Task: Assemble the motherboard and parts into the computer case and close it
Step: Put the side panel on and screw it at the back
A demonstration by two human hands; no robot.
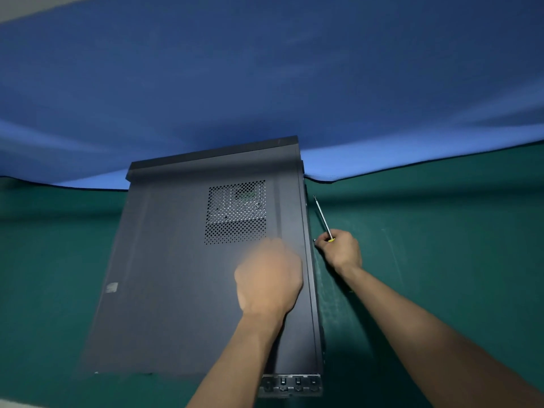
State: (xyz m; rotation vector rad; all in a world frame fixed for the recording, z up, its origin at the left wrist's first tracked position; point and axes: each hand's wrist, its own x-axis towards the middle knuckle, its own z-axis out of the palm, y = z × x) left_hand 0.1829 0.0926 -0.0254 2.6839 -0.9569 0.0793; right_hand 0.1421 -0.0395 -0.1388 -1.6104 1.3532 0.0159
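A blue cloth (265,83) fills the whole upper half of the view, hanging as a backdrop and spilling its lower edge onto a green mat (441,216) that covers the work surface below.

On the mat lies the computer case (176,275), dark grey, flat on its side with the side panel facing up and in place over the opening. The case runs from near the bottom edge of the view up to the cloth, its far end overlapping the cloth's hem. A perforated vent grille (236,212) sits in the upper middle of the panel — something green shows faintly through the holes. A small pale sticker (112,287) is stuck near the panel's left edge. At the near end a strip of slotted metal brackets (290,385) is exposed below the panel.

The left hand (269,279) is over the panel just below the grille, toward the case's right edge (it is smeared by motion blur, so whether the fingers are curled or flat, and whether they touch the panel, cannot be told).

The right hand (341,249) is just beside the case's right edge, low over the mat, its fingers curled round the yellow handle of a screwdriver (322,217) — the thin metal shaft points up and away from the person, tip in the air near the case's side.
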